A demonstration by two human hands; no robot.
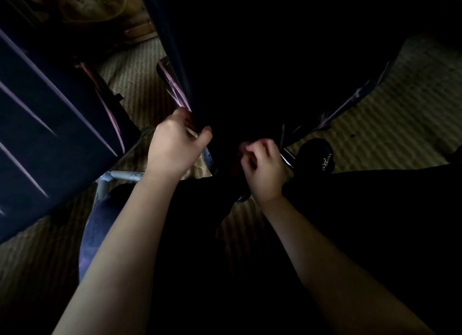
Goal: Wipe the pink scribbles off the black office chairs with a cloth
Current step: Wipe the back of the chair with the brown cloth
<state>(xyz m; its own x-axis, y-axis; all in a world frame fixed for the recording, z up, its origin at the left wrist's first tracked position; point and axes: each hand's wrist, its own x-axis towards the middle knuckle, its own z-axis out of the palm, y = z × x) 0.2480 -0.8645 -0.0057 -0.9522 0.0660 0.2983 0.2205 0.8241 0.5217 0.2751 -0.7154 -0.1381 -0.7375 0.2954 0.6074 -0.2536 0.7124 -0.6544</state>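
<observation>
Dimly seen, the left hand (pixel 175 144) grips the edge of the middle black chair (pixel 250 59) beside pink scribbles (pixel 172 87). The right hand (pixel 262 167) curls close by, apart; whether it holds anything I cannot tell. Another scribbled chair (pixel 50 114) stands left.

We see a very dim frame. The middle chair (pixel 275 59) sinks into near-total black and its surface shows no detail. The left hand (pixel 175 144), the right hand (pixel 262 169) and both forearms are the brightest parts, softly lit without glare; we cannot tell where the light comes from. The striped carpet (pixel 375 124) is faintly lit at mid-frame and darkens toward the corners. Pink scribbles (pixel 172 84) glow weakly. Straight lines bow at the edges, and the right hand's fingers (pixel 252 148) look slightly smeared.
</observation>
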